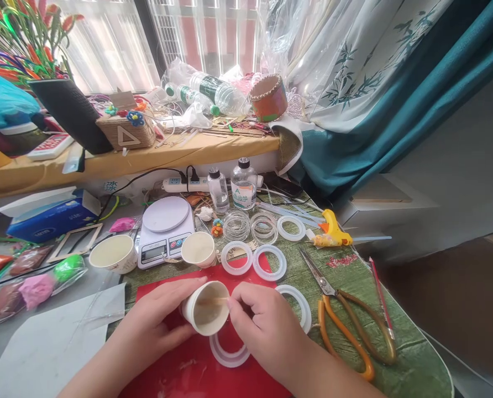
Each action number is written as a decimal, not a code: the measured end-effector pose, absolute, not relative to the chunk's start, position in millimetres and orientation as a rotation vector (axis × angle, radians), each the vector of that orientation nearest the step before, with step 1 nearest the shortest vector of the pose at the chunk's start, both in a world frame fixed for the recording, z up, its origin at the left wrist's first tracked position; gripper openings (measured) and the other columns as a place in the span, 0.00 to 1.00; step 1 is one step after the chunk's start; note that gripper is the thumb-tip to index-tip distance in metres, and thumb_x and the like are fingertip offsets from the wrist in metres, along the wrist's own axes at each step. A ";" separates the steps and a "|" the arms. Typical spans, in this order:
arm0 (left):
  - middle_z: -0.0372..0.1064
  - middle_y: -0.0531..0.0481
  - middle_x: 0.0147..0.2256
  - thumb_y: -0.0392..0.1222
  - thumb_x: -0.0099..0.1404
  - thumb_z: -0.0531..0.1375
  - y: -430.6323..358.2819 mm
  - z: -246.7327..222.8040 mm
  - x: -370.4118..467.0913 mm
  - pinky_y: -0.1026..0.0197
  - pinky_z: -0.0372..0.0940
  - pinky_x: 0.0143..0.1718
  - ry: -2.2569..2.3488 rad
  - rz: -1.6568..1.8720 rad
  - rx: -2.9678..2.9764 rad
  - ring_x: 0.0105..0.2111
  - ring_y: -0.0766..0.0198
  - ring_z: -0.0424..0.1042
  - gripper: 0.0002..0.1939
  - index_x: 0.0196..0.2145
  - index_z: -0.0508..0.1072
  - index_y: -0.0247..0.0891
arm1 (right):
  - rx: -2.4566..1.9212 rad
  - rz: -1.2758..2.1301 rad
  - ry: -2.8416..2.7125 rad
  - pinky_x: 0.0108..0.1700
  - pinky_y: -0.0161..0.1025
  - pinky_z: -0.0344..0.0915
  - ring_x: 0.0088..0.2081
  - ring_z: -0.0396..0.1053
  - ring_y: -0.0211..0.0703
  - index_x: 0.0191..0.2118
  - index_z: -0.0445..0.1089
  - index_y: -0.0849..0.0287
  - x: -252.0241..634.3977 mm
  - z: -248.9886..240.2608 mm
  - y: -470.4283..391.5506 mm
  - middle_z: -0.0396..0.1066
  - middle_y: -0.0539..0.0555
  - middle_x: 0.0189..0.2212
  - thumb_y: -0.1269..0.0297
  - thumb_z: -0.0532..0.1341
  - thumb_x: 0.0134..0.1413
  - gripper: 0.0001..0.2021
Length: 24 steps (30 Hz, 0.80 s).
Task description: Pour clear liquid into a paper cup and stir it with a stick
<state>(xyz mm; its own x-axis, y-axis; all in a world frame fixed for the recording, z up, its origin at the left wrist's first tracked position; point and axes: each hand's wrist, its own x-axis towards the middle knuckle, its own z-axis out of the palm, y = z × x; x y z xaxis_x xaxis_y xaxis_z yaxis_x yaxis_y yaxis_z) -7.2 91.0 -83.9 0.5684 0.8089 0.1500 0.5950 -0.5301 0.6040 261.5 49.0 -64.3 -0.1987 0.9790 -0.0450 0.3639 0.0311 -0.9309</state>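
The left grip (172,314) is clamped on a tilted paper cup (208,309) — its mouth facing the camera, above the red sheet (163,371) on the bench (412,354) — while the right grip (260,318) pinches a thin stick (215,301) reaching inside the cup.

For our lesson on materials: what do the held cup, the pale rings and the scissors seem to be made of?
Cup: probably paper, off-white and matte, judging by its rolled rim.
Pale rings: perhaps silicone or plastic; they look smooth, cloudy and translucent.
Scissors: blades apparently metal, grey with a worn sheen; orange-brown handles, possibly plastic-coated, since their colour differs.
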 end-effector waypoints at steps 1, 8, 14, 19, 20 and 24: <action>0.80 0.50 0.61 0.53 0.72 0.69 91.1 -84.3 -7.4 0.53 0.78 0.59 1.122 0.574 2.309 0.58 0.50 0.81 0.27 0.66 0.73 0.58 | -1.383 1.162 -1.647 0.30 0.38 0.49 0.26 0.55 0.37 0.27 0.56 0.54 261.6 -64.3 49.1 0.58 0.44 0.23 0.62 0.57 0.69 0.17; 0.79 0.49 0.61 0.54 0.72 0.68 91.2 -83.9 -7.1 0.52 0.78 0.59 1.123 0.577 2.303 0.58 0.48 0.81 0.27 0.66 0.73 0.57 | -1.452 1.159 -1.615 0.29 0.38 0.48 0.26 0.55 0.37 0.27 0.55 0.54 260.6 -64.7 50.1 0.58 0.44 0.23 0.61 0.57 0.68 0.17; 0.80 0.51 0.61 0.53 0.72 0.69 90.8 -83.0 -6.8 0.54 0.78 0.58 1.125 0.578 2.302 0.58 0.50 0.81 0.26 0.66 0.73 0.58 | -1.421 1.183 -1.623 0.29 0.38 0.48 0.25 0.54 0.36 0.25 0.55 0.55 261.6 -63.5 49.4 0.56 0.44 0.22 0.62 0.58 0.66 0.17; 0.81 0.48 0.60 0.55 0.72 0.68 90.6 -84.0 -6.6 0.52 0.78 0.58 1.139 0.578 2.299 0.57 0.48 0.82 0.26 0.65 0.75 0.55 | -1.414 1.198 -1.625 0.28 0.37 0.48 0.25 0.55 0.36 0.25 0.57 0.55 265.7 -63.0 50.9 0.57 0.44 0.21 0.63 0.59 0.65 0.17; 0.81 0.47 0.60 0.55 0.72 0.68 90.6 -84.1 -6.6 0.52 0.78 0.57 1.140 0.579 2.300 0.57 0.48 0.82 0.26 0.65 0.75 0.55 | -1.412 1.211 -1.626 0.28 0.37 0.48 0.25 0.55 0.36 0.25 0.57 0.55 265.9 -63.0 51.1 0.58 0.44 0.21 0.63 0.60 0.65 0.16; 0.81 0.51 0.60 0.55 0.73 0.68 90.5 -83.7 -6.2 0.56 0.78 0.57 1.130 0.589 2.314 0.57 0.51 0.82 0.26 0.66 0.73 0.58 | -1.403 1.196 -1.621 0.29 0.37 0.50 0.26 0.56 0.37 0.26 0.59 0.55 265.1 -63.5 51.5 0.59 0.44 0.22 0.62 0.59 0.67 0.16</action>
